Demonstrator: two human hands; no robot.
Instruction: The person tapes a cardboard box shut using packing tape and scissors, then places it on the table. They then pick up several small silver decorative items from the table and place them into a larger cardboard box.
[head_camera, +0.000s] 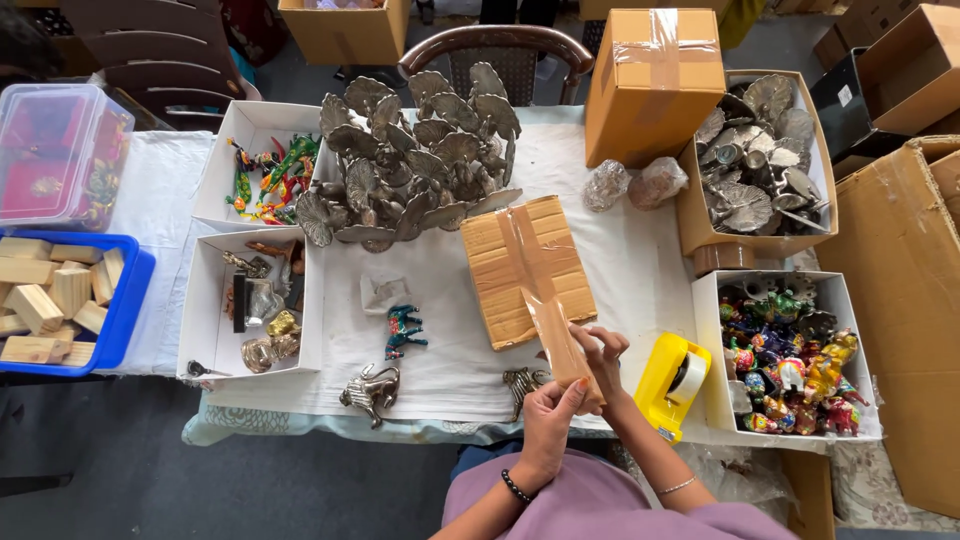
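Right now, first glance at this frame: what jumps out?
The heap of silver metal leaf pieces at the table's far centre grabs the eye first. In front of it lies a small cardboard box, with a brown tape strip running off it into the left hand and right hand. A yellow tape dispenser sits right of the hands, beside a white box of bright painted figurines.
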